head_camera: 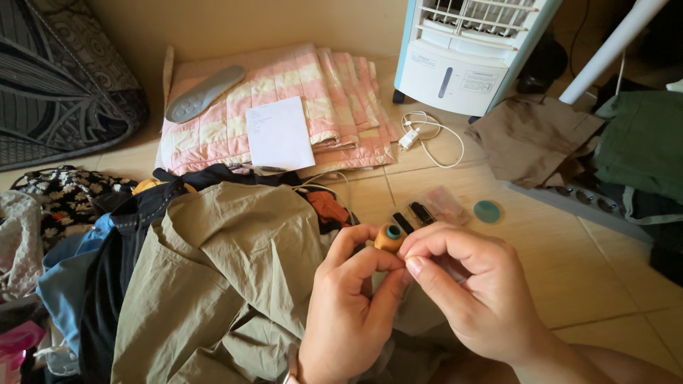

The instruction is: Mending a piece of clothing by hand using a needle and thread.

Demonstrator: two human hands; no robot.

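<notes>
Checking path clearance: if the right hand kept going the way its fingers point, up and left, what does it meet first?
The right hand fingertips already meet the tan thread spool held by the left hand. Beyond lies the khaki garment, probably; depth is unclear.

Foreground centre: left hand (348,306) and right hand (466,291) touching, a thread spool (389,237) held between their fingertips, above a garment (220,284) spread to the left. Behind the hands, on the floor: small clear case (435,206), with a round lid (487,211) to its right. Farther back: folded blanket (284,107) bearing a paper sheet (279,133) and an insole (204,92); cable (427,136) and fan unit (469,50) to its right.
</notes>
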